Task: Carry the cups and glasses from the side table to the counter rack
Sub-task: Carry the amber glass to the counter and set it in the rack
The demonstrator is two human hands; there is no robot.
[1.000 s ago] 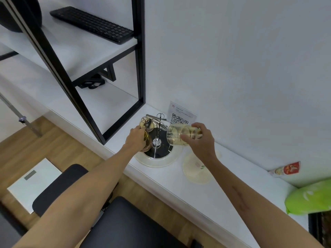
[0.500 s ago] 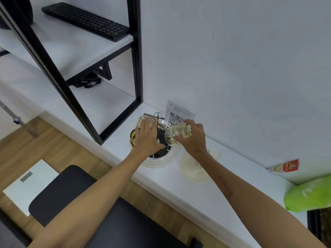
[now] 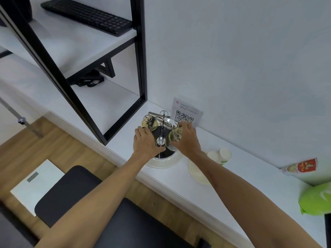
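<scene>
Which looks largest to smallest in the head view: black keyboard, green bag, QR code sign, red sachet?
1. black keyboard
2. green bag, cut off by the frame
3. QR code sign and red sachet: look alike

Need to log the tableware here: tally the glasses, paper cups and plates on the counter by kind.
Glasses: 2 visible, one on the rack, one in the right hand
Paper cups: 2
Plates: 1
Total: 5
</scene>
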